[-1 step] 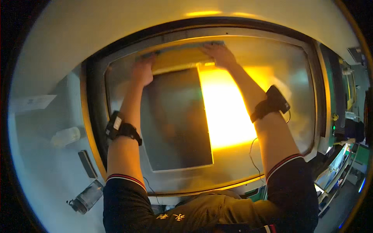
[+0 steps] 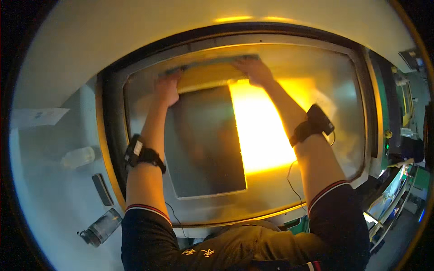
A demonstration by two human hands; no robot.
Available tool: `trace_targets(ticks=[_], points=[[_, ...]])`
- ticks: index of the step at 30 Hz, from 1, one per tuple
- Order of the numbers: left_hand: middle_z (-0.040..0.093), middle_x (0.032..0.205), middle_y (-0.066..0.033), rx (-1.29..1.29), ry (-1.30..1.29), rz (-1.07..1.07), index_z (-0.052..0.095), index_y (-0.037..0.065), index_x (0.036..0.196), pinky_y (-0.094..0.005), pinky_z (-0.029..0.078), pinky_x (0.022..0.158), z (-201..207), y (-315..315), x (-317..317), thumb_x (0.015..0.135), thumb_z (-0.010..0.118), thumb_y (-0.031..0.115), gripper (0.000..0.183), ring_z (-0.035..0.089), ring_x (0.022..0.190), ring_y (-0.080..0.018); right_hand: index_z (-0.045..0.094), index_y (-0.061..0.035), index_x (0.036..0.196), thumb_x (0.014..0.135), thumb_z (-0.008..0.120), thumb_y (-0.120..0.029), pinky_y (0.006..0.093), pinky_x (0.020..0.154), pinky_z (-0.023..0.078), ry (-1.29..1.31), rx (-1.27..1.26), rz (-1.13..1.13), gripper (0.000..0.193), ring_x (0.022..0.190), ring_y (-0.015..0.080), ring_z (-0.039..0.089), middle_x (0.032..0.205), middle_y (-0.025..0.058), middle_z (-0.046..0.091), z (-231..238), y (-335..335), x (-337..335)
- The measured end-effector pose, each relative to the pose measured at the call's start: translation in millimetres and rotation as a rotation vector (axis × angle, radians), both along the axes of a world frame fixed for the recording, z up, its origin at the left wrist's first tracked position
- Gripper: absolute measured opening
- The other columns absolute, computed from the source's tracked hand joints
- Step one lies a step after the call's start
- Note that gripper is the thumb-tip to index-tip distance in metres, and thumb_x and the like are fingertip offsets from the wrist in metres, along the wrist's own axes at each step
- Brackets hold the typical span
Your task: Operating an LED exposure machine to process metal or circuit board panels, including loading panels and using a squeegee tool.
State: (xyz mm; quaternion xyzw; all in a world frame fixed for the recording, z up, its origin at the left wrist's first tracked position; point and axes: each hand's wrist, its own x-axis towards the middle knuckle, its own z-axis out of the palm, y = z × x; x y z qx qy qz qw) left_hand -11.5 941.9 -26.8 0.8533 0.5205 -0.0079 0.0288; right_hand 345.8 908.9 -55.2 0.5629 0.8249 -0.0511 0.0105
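Observation:
Both of my hands are at the far side of a framed, glass-like work surface (image 2: 325, 180). Between them runs a long flat bar (image 2: 207, 71) with a grey-green upper edge and a yellowish face; its exact kind is unclear. My left hand (image 2: 168, 89) is closed around the bar's left end. On its right end, my right hand (image 2: 255, 71) grips with the fingers over the top edge, the thumb hidden. Just nearer to me lies a dark rectangular panel (image 2: 205, 144) with a thin pale border. Bright yellow-white light (image 2: 262, 131) glows beside it, under my right forearm.
A raised metal frame (image 2: 381, 113) rings the surface. On the pale ledge at left are a whitish bottle (image 2: 79, 157), a dark phone-like slab (image 2: 102, 190), a clear bottle with a dark cap (image 2: 101, 227) and a paper sheet (image 2: 40, 117). Thin cables (image 2: 294, 189) hang from my wrist-worn devices.
My hands and the bar have shifted slightly nearer to me. The grip on the bar looks the same, and the dark panel stays in place.

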Motion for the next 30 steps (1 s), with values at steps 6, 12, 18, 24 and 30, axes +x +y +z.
trace_targets(ticks=[6,12,18,24,30], points=[[0.057,0.132,-0.0228,-0.525,-0.018,0.043,0.042,0.010,0.145,-0.0520,0.040,0.105,47,-223,-11,0.083,0.062,0.001,0.066,0.049,0.124,-0.0466,0.060,-0.0144,0.127,0.072,0.056,0.007,0.0484,0.097,0.043,0.864,-0.236,0.020,0.060,0.122,0.0286,0.053,0.139,0.0065,0.054,-45,-248,7],[0.048,0.147,-0.0119,-0.679,0.119,-0.153,0.036,0.016,0.150,-0.0535,0.035,0.111,90,-531,-40,0.073,0.071,0.006,0.085,0.043,0.132,-0.0468,0.043,-0.0298,0.145,0.082,0.065,-0.029,0.0512,0.104,0.040,0.252,-0.393,0.144,0.067,0.128,0.0333,0.050,0.148,0.0070,0.046,75,-565,-20],[0.052,0.143,-0.0110,-0.666,0.022,0.063,0.043,0.013,0.146,-0.0446,0.040,0.109,85,-563,-21,0.068,0.067,-0.004,0.082,0.049,0.129,-0.0388,0.043,-0.0260,0.147,0.086,0.066,-0.030,0.0500,0.109,0.037,0.316,-0.407,0.222,0.065,0.131,0.0296,0.049,0.148,0.0072,0.046,90,-540,-1],[0.059,0.133,-0.0168,-0.556,-0.088,0.174,0.049,0.011,0.142,-0.0425,0.046,0.101,82,-597,100,0.074,0.059,-0.003,0.070,0.056,0.122,-0.0357,0.058,-0.0182,0.133,0.080,0.070,-0.020,0.0438,0.101,0.046,0.539,-0.153,-0.252,0.055,0.117,0.0314,0.060,0.129,0.0105,0.063,84,-539,264],[0.057,0.135,-0.0164,-0.639,-0.008,0.253,0.050,0.018,0.143,-0.0423,0.045,0.103,100,-592,187,0.072,0.059,0.000,0.073,0.056,0.123,-0.0333,0.041,-0.0053,0.142,0.081,0.075,-0.036,0.0463,0.106,0.043,0.005,0.139,-1.354,0.077,0.130,0.0343,0.049,0.146,0.0188,0.044,139,-583,606]])
